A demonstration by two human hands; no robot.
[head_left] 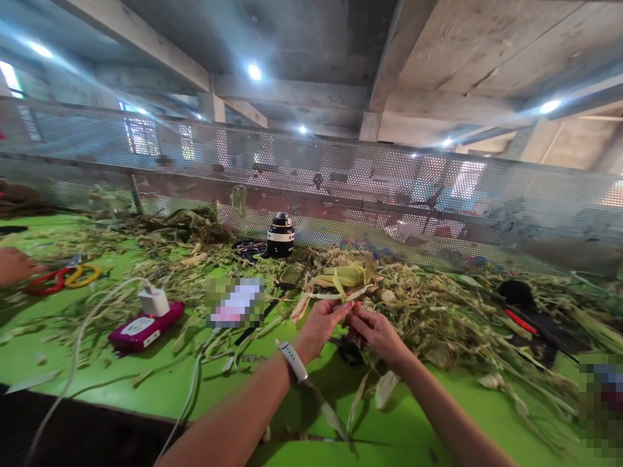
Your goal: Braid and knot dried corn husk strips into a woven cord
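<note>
My left hand (324, 320), with a white band on the wrist, and my right hand (374, 332) meet above the green table (146, 383). Both are closed in a pinch on a pale dried leaf strip (335, 296) that runs up toward a yellow-green corn husk bundle (346, 275) lying just beyond my fingers. Dry stalks and husks (438, 311) are heaped all around the bundle. A small dark object (348, 350) lies on the table under my hands; I cannot make out what it is.
A magenta power bank (145, 328) with a white charger plug (154, 301) and cables lies at left. Red and yellow scissors (63, 277) sit near another person's hand (14, 264). A black-and-white cylindrical device (281, 235) stands by the perforated metal fence (341, 175). Dark tools (528, 321) lie at right.
</note>
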